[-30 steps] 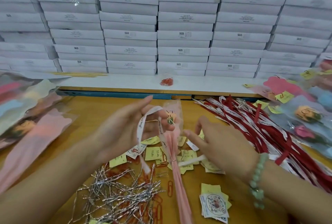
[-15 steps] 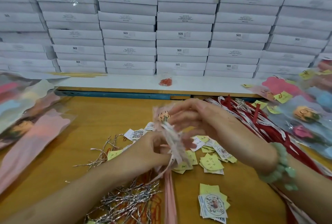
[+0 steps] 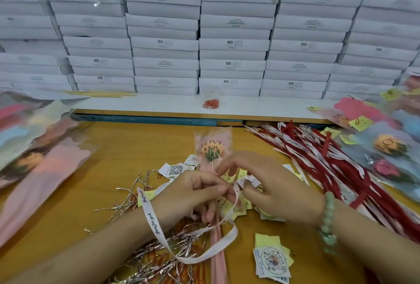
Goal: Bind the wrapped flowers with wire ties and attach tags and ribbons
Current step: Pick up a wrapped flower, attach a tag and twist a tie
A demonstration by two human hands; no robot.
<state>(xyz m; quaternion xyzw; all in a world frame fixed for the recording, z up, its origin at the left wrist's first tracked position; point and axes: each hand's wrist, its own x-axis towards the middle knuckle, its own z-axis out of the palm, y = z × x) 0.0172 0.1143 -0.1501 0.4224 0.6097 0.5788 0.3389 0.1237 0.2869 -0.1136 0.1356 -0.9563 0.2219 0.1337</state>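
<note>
Ok, wrapped flower [image 3: 213,147] lies flat on the table [image 3: 113,158], dead centre, between your hands. Judging by looks it's light and floppy: thin slick film sleeve that crushes easily, and the bloom end is fragile. Grab at the gathered neck just below the bloom, never on the head. Long axis runs nearly straight away from you: bloom pts at the boxes [image 3: 234,44], stem tail pts back toward you.

Ribbon [image 3: 150,217] is limp w/ no stiffness, likely slides. Its loop drapes over your left wrist and across the stem.

Left hand [image 3: 193,195]: fingers curled, thumb + index pinch the ribbon at the neck. Right hand [image 3: 268,183]: pinches the other ribbon end just beside it.

Wire ties [image 3: 159,256] lie left of the stem, yellow tags [image 3: 236,208] under your hands, red ribbons [image 3: 329,158] further right.
</note>
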